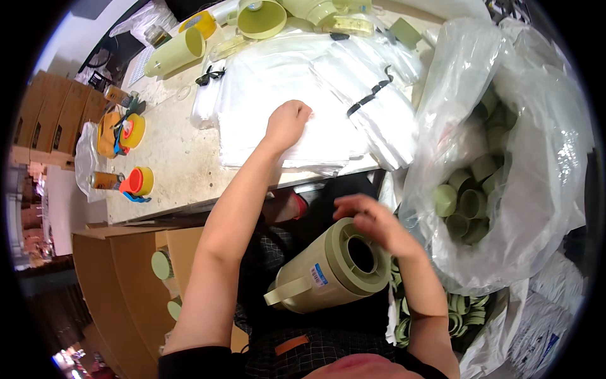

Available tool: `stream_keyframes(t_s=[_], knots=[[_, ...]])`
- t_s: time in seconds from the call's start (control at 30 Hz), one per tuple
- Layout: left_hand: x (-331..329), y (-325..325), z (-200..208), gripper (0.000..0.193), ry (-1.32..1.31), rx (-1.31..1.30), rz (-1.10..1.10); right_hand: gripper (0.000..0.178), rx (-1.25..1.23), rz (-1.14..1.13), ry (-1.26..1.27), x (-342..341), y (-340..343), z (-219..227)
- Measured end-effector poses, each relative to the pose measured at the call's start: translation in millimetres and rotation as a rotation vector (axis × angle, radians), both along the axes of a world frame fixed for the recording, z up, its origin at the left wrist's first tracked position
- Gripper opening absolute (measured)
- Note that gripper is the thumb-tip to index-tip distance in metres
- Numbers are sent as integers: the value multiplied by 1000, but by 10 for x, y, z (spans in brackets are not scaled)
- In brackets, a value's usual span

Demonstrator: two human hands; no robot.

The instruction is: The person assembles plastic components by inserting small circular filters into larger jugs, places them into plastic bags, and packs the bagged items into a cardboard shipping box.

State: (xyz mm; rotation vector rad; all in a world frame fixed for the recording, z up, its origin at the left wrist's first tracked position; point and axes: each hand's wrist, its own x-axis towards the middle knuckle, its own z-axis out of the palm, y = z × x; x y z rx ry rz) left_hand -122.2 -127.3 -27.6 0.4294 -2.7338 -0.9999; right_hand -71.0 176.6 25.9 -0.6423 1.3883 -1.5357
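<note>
A pale green jug [315, 275] lies tilted across my lap, its handle toward the left and a blue-and-white label on its side. Its ringed end [338, 254], with a dark round hole, faces up to the right. My right hand [379, 222] is over that end, fingers apart and slightly blurred; whether it touches the rim I cannot tell. On the table, my left hand [289, 125] rests closed on a stack of clear plastic bags [259, 82]. Its fingertips are hidden, so anything pinched in them does not show.
Rolled bags with a black tie [388, 120] lie beside the stack. Green jug bodies [177, 53] and tape rolls [140, 182] stand on the table [170, 158]. At right, a big clear sack [536, 208] holds green cups; at lower left is an open cardboard box [120, 278].
</note>
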Motion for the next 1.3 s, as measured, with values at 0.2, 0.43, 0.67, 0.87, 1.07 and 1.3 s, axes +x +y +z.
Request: stream_keyframes(t_s=[0.2,0.43,0.67,0.87,1.07,1.3], knots=[[-21,-86,-21,26,-25,182,30,41,-301,-222,-322,-400,-689,-345],[770,590,549,20,78,815,-70,40,-57,-649,174,-181,-957,-532],[1409,762,516,12,231,972,-66,22,-230,-493,23,50,-830,-233],[1932,577,646,7,419,1654,-328,9,-219,-1040,-24,-323,-152,-813],[1883,619,437,11,220,755,155,20,-124,-1211,35,464,-33,-496],[3486,1108,1038,82,90,-6,103,35,-52,-467,675,1817,198,-676]])
